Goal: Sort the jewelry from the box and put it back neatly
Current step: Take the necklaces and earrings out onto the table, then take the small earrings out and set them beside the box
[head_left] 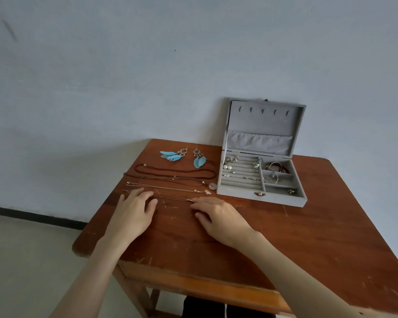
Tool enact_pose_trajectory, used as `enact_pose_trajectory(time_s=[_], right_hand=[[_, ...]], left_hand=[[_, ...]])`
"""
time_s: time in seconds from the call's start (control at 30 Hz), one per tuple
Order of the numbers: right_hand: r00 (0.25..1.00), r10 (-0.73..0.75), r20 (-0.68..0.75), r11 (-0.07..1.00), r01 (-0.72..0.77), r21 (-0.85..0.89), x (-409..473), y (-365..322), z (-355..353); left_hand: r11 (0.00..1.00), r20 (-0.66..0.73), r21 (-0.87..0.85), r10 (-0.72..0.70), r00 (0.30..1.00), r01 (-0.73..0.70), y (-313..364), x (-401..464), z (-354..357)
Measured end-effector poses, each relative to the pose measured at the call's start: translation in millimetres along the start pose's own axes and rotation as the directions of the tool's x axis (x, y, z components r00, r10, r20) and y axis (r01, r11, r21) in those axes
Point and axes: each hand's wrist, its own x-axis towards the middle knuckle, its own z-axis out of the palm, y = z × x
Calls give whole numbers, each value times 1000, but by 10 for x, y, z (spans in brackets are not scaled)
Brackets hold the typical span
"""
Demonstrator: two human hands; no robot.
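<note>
Resting flat: left hand (pixel 135 208), right hand (pixel 218 215), fingers touching thin chain (pixel 172 198).

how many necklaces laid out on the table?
4, in parallel rows left of the jewelry box: dark beaded, brown cord, thin chain, nearest chain between both hands.

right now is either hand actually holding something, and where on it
Neither hand lifts anything. The left hand and right hand lie over the two ends of the thin chain nearest the person, flat on the table; whether the fingertips pinch it cannot be told.
</note>
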Motion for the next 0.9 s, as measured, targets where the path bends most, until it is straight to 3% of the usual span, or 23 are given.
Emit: enact_pose_trajectory(time_s=[0.07,0.2,0.47,0.67,0.9], right_hand=[[1000,-1,1,999,1,39,-62,25,-45],[992,8,-130,993,8,120,-170,121,-212],[926,179,-332,978,-131,162,-168,647,-726],[881,379,-282,925,-370,89,92,1225,-947],[942,296,-157,933,-320,-162,586,1435,-882]], left_hand=[[999,-34,-35,21,999,-22,64,-9,-3],[980,-102,-138,134,986,-147,330,5,-8],[883,-137,-208,400,906,-421,1092,329,162],[865,-130,-121,472,872,-486,1560,889,361],[836,-132,194,541,830,-514,1743,1302,520]])
